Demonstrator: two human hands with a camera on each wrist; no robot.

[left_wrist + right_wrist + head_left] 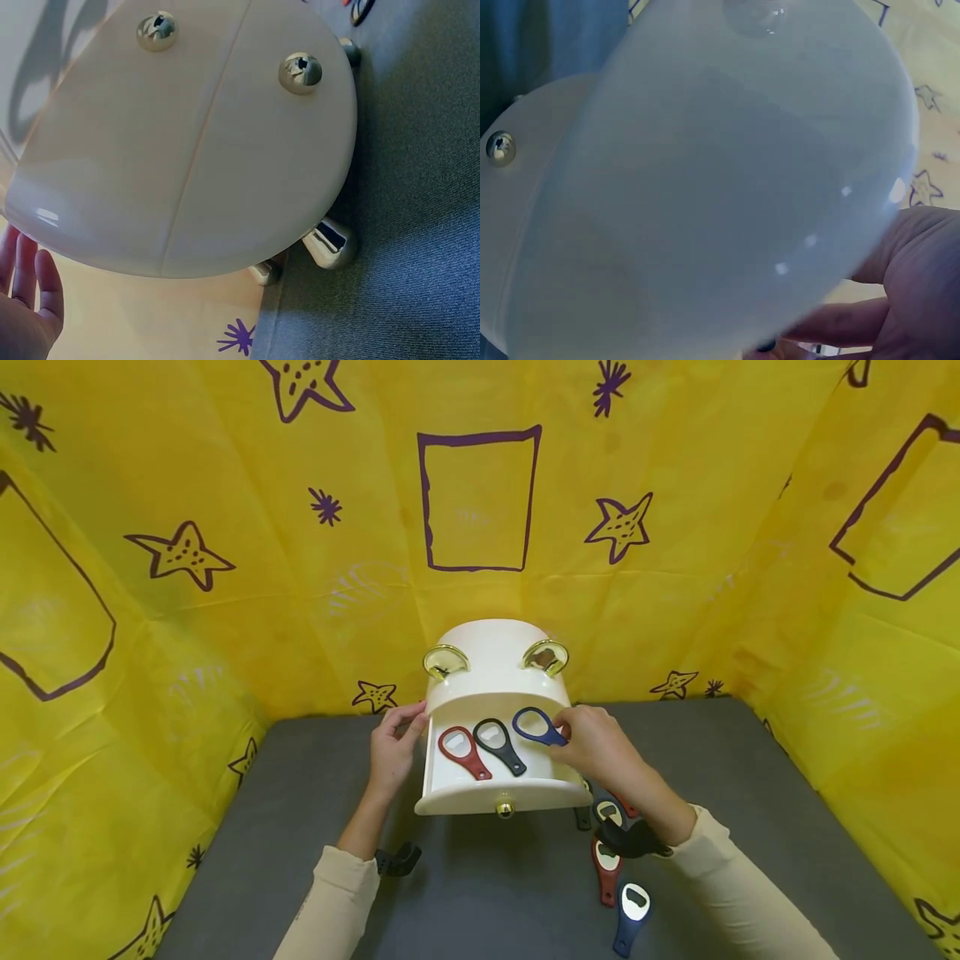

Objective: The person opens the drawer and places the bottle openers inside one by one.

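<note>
A white cabinet (491,647) with gold ear-like rounds has its top drawer (465,800) pulled out. In the drawer lie a red bottle opener (475,766) and a black bottle opener (512,757). My right hand (603,747) pinches the handle of a blue bottle opener (551,737) at the drawer's right side. The drawer front hides much of this in the right wrist view, where part of the right hand (930,285) shows. My left hand (392,752) touches the cabinet's left side, its fingers (49,281) fairly straight in the left wrist view.
Several more bottle openers lie on the grey table (315,827) below my right forearm, among them a red opener (607,885) and a blue opener (628,931). A patterned yellow cloth (480,602) hangs behind and at both sides.
</note>
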